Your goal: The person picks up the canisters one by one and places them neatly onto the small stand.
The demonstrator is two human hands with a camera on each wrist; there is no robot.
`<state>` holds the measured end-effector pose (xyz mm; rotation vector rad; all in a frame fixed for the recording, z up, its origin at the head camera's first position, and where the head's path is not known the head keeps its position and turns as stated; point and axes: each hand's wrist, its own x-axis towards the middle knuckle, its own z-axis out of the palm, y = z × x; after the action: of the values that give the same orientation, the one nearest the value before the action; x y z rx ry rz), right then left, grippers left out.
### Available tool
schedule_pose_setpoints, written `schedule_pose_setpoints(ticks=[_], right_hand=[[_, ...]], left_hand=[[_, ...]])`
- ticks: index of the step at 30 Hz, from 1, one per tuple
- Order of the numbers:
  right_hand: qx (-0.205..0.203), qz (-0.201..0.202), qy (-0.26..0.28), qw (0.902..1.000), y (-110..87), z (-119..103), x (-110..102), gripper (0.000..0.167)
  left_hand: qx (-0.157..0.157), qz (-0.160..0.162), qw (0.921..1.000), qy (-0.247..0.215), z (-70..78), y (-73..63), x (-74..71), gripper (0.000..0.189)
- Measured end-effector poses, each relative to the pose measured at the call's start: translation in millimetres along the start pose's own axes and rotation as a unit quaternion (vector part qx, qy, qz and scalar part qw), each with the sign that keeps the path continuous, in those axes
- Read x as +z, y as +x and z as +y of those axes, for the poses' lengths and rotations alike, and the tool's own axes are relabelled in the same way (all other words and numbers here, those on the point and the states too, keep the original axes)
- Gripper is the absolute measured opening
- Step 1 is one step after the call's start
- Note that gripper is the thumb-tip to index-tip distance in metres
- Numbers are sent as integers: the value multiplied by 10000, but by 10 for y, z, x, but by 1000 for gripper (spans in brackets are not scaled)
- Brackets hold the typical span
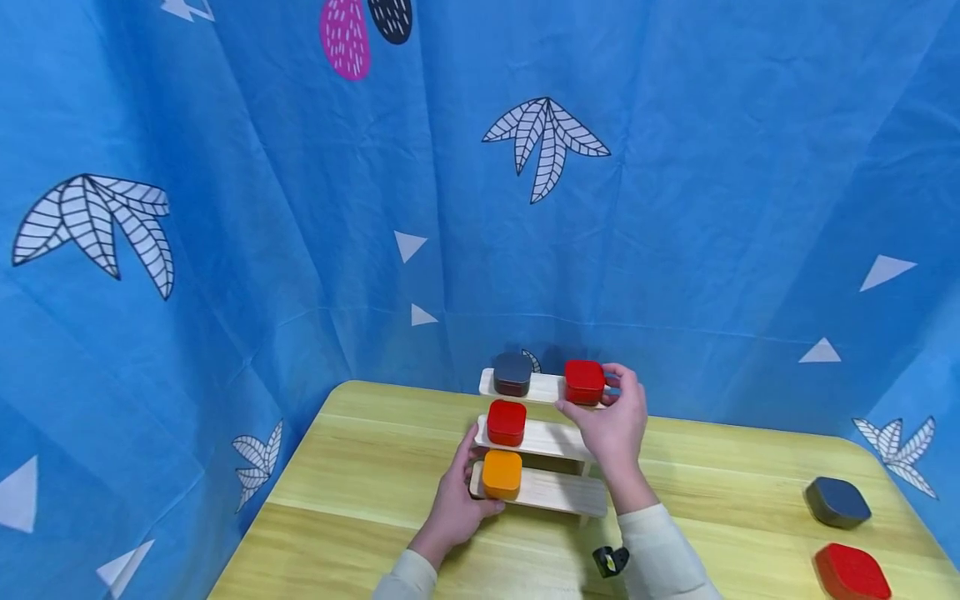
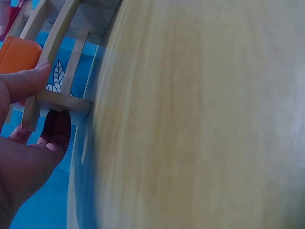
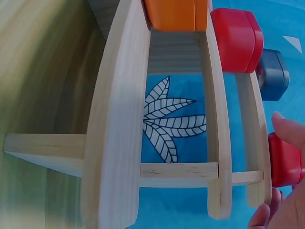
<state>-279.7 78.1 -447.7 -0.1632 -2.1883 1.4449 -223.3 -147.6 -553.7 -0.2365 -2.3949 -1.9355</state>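
A three-tier wooden rack (image 1: 558,492) stands at the back of the table. Its left end is pinched by my left hand (image 1: 456,507), thumb on the lowest step and fingers behind, as the left wrist view shows. On the top step's right end, my right hand (image 1: 618,425) holds a small red box (image 1: 583,381) with rounded corners between thumb and fingers. A dark grey box (image 1: 512,373) sits on that step's left part. Below it, another red box (image 1: 506,422) rests on the middle step's left end, and an orange box (image 1: 502,474) on the lowest step's left end.
On the table's right side lie a dark grey box (image 1: 838,502) and a red box (image 1: 853,572). A small black object (image 1: 610,562) shows beside my right sleeve. Behind the wooden table (image 1: 360,467) hangs a blue patterned curtain (image 1: 675,208).
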Motion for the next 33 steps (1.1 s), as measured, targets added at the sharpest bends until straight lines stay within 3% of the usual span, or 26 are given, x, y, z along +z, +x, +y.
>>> schedule_pose_setpoints(ticks=[12, 18, 33], right_hand=[[75, -59, 223, 9997, -47, 49, -141, 83], [98, 87, 369, 9992, -111, 132, -214, 80], [235, 324, 399, 9984, -172, 289, -360, 78]], left_hand=[[15, -20, 9999, -101, 35, 11, -7, 127], [111, -15, 9999, -77, 12, 16, -18, 127], [-40, -20, 9999, -154, -15, 10, 21, 126]])
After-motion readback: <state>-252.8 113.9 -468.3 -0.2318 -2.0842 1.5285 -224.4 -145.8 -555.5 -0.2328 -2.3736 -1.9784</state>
